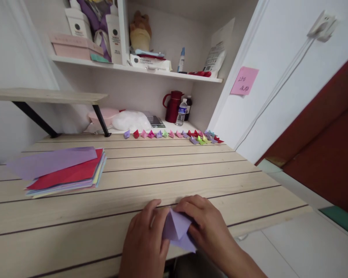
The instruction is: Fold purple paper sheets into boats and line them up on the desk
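- Step in hand, as judged: mid-fold. The purple paper [177, 227], at the lower centre of the frame, already stood in a peaked, creased shape, with a flat flap spreading out below it.
- Left hand [147, 231], lower centre: closed on the paper's left edge, forefinger along it and thumb lower down; undersides of the fingertips hidden.
- Right hand [205, 222], just right of it: thumb and forefinger together on the paper's right corner, other fingers curled above.
- Paper lay between the two hands, touching both; peak near the fingertips, loose lower point reaching towards the bottom edge of the frame, free of either grip.
- Next move seemed to call for one hand steadying the peak while the other lined up the layers and pressed the crease flat; a slip there could skew the fold.
- Also noted: small folded papers [151, 134] lined up at upper centre and right of centre; a stack of coloured sheets [71, 171] at left, on the slatted tabletop [145, 170].
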Action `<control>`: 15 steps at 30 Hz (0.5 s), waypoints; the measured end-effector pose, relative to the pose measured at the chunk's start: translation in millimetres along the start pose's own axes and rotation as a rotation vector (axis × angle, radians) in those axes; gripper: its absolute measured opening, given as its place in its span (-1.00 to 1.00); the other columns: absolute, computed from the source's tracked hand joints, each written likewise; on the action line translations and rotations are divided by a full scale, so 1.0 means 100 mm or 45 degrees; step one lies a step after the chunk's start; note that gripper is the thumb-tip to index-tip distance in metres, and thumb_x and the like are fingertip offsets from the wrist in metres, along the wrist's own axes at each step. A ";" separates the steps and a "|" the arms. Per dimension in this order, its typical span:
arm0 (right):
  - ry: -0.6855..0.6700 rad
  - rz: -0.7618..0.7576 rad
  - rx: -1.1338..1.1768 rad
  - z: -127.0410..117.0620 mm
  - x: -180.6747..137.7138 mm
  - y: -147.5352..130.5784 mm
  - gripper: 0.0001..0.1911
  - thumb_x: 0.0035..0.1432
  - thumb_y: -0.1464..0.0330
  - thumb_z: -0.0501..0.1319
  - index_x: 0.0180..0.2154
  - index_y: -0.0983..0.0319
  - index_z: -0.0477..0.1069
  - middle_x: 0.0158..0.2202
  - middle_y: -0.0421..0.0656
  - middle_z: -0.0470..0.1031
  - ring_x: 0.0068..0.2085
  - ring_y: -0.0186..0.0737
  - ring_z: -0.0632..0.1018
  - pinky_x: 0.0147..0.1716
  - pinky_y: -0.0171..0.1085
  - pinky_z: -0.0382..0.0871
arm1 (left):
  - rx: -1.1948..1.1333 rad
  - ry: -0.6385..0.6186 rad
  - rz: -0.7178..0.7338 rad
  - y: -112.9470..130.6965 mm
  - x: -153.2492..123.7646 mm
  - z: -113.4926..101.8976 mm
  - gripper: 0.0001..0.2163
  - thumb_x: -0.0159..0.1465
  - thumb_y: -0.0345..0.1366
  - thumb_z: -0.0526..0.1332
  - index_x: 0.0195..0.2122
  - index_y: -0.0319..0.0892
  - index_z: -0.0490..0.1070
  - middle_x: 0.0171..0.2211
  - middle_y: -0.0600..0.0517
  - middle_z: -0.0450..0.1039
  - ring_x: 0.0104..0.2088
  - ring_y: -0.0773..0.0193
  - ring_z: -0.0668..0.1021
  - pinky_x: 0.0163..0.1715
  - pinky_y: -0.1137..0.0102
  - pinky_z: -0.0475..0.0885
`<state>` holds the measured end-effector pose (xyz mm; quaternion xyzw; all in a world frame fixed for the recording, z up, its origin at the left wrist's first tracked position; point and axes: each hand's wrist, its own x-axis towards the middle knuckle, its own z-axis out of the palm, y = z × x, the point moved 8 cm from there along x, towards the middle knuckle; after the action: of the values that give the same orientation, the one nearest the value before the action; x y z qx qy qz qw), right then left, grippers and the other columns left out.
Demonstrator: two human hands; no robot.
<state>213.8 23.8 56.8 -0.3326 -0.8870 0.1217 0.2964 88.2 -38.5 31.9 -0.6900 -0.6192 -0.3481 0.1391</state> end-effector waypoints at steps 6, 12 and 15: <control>0.000 0.027 -0.001 -0.03 -0.12 0.07 -0.37 -0.08 0.62 0.08 0.03 0.09 0.43 -0.03 -0.11 0.53 -0.06 -0.06 0.52 -0.09 -0.08 0.41 | 0.093 -0.025 0.322 0.10 -0.06 -0.05 -0.54 0.16 -0.52 0.07 0.07 -0.04 0.38 -0.01 0.00 0.52 -0.10 0.20 0.56 -0.08 0.26 0.44; -0.073 -0.012 -0.049 -0.02 -0.13 0.15 -0.54 -0.02 0.58 0.11 -0.09 0.11 0.47 -0.01 -0.11 0.52 -0.03 -0.05 0.51 -0.08 -0.08 0.40 | 0.047 0.154 0.271 0.11 -0.12 0.04 -0.64 0.30 -0.54 -0.05 -0.12 -0.03 0.47 -0.24 0.10 0.59 -0.18 0.28 0.55 0.10 0.25 0.25; -0.141 -0.017 -0.047 -0.02 -0.15 0.21 -0.50 0.01 0.55 0.13 0.01 0.11 0.42 0.06 -0.08 0.47 0.03 -0.03 0.48 -0.04 -0.07 0.37 | 0.027 0.211 0.266 0.12 -0.12 0.05 -0.64 0.33 -0.52 -0.06 -0.13 -0.04 0.48 -0.26 0.11 0.61 -0.19 0.28 0.55 0.10 0.27 0.26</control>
<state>235.1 29.5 42.8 -0.3247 -0.9063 0.1216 0.2417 101.3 -46.8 23.8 -0.7181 -0.5339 -0.3808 0.2327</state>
